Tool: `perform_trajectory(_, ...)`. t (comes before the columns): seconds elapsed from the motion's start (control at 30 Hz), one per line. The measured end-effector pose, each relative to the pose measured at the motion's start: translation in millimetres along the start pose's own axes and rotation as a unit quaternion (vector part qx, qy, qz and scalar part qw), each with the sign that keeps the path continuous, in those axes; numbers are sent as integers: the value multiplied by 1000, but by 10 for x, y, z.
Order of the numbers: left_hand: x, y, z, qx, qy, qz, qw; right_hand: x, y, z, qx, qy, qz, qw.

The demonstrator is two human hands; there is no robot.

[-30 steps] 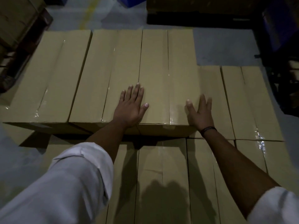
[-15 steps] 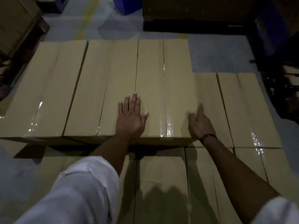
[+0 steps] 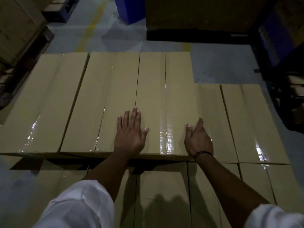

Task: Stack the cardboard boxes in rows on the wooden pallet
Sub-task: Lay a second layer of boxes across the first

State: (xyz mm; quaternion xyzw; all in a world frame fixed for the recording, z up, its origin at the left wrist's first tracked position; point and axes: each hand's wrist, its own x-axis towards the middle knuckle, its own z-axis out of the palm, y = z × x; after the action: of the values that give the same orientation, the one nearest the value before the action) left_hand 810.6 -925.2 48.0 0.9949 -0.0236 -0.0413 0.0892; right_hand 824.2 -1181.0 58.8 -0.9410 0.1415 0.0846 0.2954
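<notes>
Three long taped cardboard boxes lie side by side as an upper row. My left hand (image 3: pixel 130 134) lies flat, fingers straight, on the near end of the rightmost upper box (image 3: pixel 162 96), over the seam with the middle box (image 3: pixel 100 102). At that box's right edge my right hand (image 3: pixel 198 139) rests edge-on with straight fingers. A third upper box (image 3: pixel 41 104) lies at the left. Lower boxes (image 3: pixel 246 122) sit to the right, and more lower boxes (image 3: pixel 162 195) lie in front of me. The wooden pallet is hidden beneath the boxes.
Grey floor with a yellow line (image 3: pixel 92 25) stretches beyond the stack. A blue bin (image 3: pixel 131 9) and a dark large block (image 3: pixel 197 14) stand at the back. More cardboard on a pallet (image 3: pixel 18 27) is at the far left, a dark blue rack (image 3: pixel 279 46) at the right.
The view has shifted, so the boxes sit lower in the frame. My right hand has turned from lying flat to edge-on at the box's right side. My left hand stays flat.
</notes>
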Motion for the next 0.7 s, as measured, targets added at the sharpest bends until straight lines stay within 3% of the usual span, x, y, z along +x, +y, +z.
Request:
perform_trajectory(0.43,16,48,-39,11,-8,-9,1000,13,-31,-31,-55,-7,-42,998)
perform_trajectory(0.53,18,55,-58,5,-11,-8,1000,19,0,-43,-29,-41,-50,998)
perform_trajectory(0.6,15,63,-61,6,-10,-8,1000,124,69,-156,49,-54,-7,997)
perform_trajectory(0.7,23,49,-41,8,-5,-10,1000,402,156,-235,109,13,142,984)
